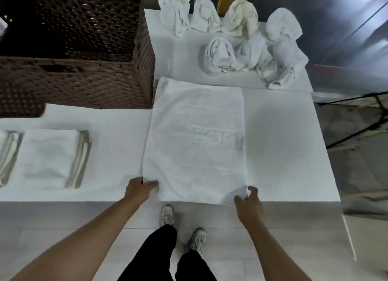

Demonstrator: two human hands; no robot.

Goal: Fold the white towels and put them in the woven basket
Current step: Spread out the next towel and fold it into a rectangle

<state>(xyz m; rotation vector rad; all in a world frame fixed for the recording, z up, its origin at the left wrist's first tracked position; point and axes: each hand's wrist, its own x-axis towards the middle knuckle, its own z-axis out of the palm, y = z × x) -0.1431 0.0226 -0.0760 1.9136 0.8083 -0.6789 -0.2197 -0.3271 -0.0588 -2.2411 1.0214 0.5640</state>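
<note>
A white towel (195, 137) lies spread flat on the white table, its near edge at the table's front. My left hand (138, 189) pinches its near left corner. My right hand (248, 201) pinches its near right corner, lifting it slightly. The brown woven basket (88, 83) stands at the back left, its inside dark. A pile of several crumpled white towels (235, 37) sits at the back right. A stack of folded towels (47, 157) lies at the left front.
The white table (283, 137) has bare surface to the right of the spread towel. Black stand legs (357, 121) rise beyond the table's right edge. My shoes (168, 214) stand on the tiled floor below the front edge.
</note>
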